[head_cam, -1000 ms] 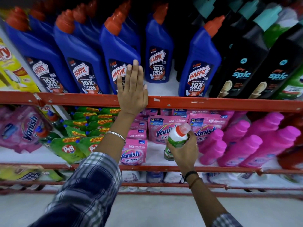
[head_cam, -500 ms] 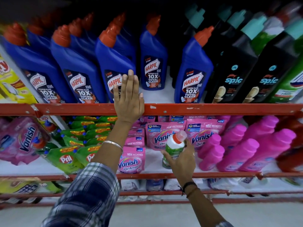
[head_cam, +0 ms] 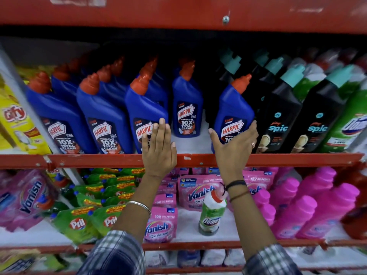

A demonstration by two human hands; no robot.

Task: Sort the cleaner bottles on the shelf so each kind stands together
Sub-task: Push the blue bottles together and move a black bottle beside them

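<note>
On the upper shelf [head_cam: 99, 160], blue Harpic bottles with orange caps stand in rows at the left. One stray blue Harpic bottle [head_cam: 232, 108] leans beside the black Spic bottles [head_cam: 278, 120]. My right hand [head_cam: 232, 153] wraps its lower part, thumb on the left, fingers on the right. My left hand [head_cam: 158, 151] lies flat and open against the front of another Harpic bottle [head_cam: 143, 108]. Between the two stands a single Harpic bottle [head_cam: 186, 116] set further back. A small green Domex bottle [head_cam: 211, 213] stands alone on the lower shelf.
Large green Domex bottles [head_cam: 349, 124] stand at the upper shelf's right end and a yellow pack [head_cam: 17, 124] at its left. Below lie pink Vanish pouches [head_cam: 158, 225], green Pril pouches [head_cam: 79, 223] and pink bottles [head_cam: 309, 205]. A red shelf edge [head_cam: 178, 12] hangs overhead.
My right hand let go of the small Domex bottle on the lower shelf and rose to clasp the stray Harpic bottle. The view tilted upward; my left hand stayed on its bottle.
</note>
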